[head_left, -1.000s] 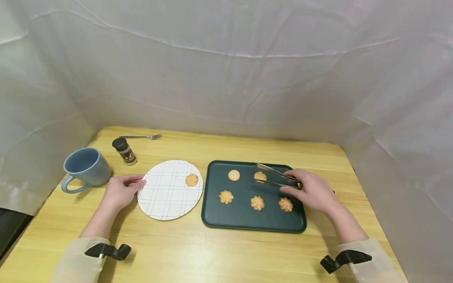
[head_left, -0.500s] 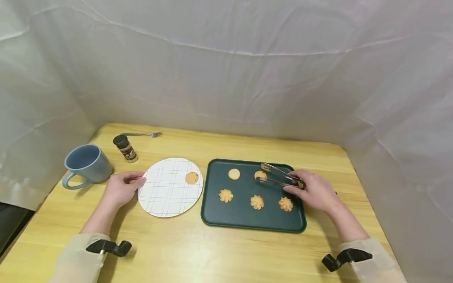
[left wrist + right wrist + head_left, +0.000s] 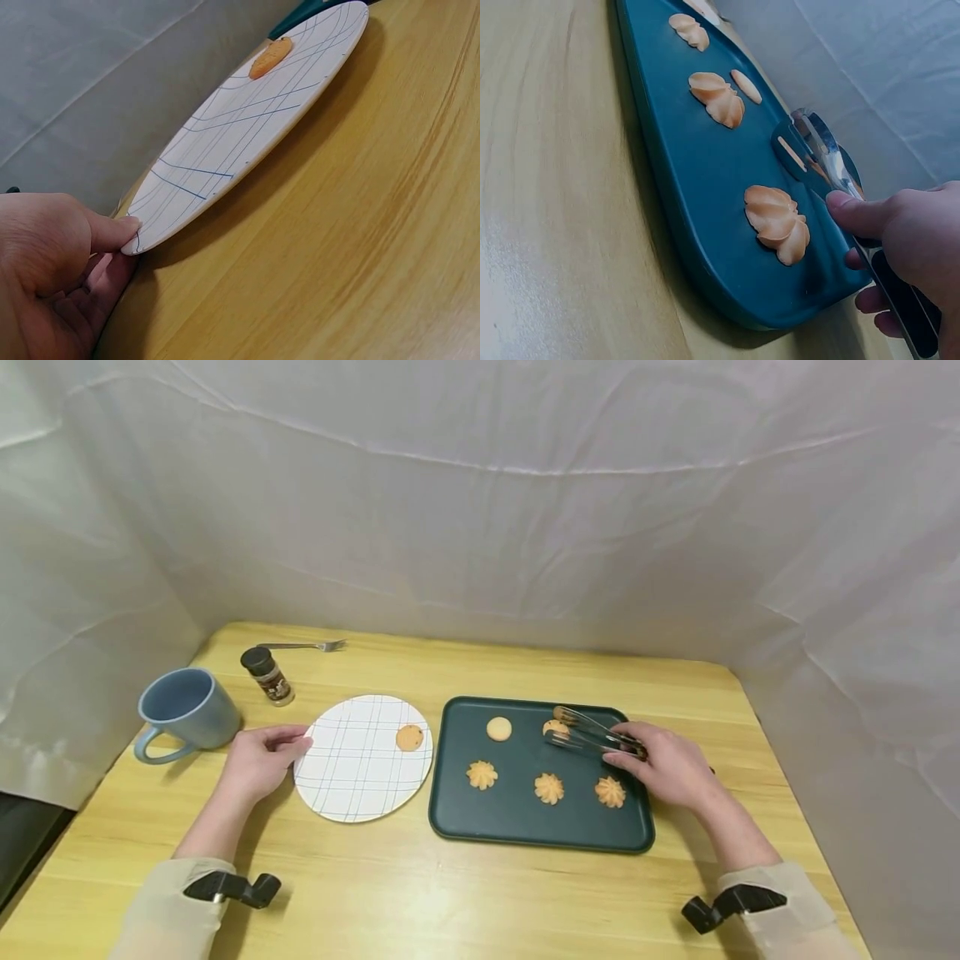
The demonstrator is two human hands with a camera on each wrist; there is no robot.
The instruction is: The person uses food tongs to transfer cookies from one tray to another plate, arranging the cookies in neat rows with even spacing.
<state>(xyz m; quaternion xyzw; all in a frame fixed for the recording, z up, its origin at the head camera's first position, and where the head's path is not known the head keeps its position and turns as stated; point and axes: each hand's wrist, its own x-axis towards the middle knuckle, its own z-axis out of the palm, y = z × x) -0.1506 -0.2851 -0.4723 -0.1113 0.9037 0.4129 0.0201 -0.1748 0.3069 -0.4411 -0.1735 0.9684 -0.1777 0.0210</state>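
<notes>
A white plate with blue grid lines (image 3: 352, 777) lies left of a dark green tray (image 3: 517, 814). My left hand (image 3: 295, 746) pinches the plate's left rim (image 3: 225, 157), thumb on top and fingers underneath (image 3: 124, 244). One chip cookie (image 3: 408, 737) lies on the plate. My right hand (image 3: 621, 748) grips metal tongs (image 3: 588, 732) over the tray's back right; their tips straddle a chip cookie (image 3: 555, 727). A plain round cookie (image 3: 498, 728) and three rosette cookies (image 3: 549, 788) lie on the tray. The right wrist view shows the tongs (image 3: 821, 150) in my hand (image 3: 851, 232), above a rosette (image 3: 776, 221).
A blue mug (image 3: 183, 710) stands at the table's left, with a small dark-capped spice jar (image 3: 267, 677) and a fork (image 3: 303, 646) behind it. White sheeting walls the wooden table (image 3: 420, 893) on three sides. Black wrist mounts show at both sleeves.
The tong arms have drawn slightly closer about the chip cookie. Both hands stay where they were; the view shifted a little.
</notes>
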